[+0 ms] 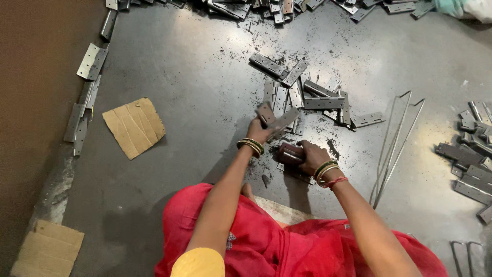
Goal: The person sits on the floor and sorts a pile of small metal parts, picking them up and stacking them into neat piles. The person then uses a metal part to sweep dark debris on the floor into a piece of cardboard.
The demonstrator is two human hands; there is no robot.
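Note:
My left hand (260,131) is raised a little off the dark floor and grips a grey metal hinge (279,122), half folded open. My right hand (311,155) is closed around a dark reddish block-like tool (290,153) low over the floor, just below the hinge. Directly beyond both hands lies a loose pile of flat hinges (307,95). Bangles circle both wrists.
A torn cardboard piece (134,126) lies to the left, another (47,250) at the bottom left. Hinges line the left edge (86,92), the top (256,7) and the right side (471,154). Long bent wire rods (397,138) lie right of my hands.

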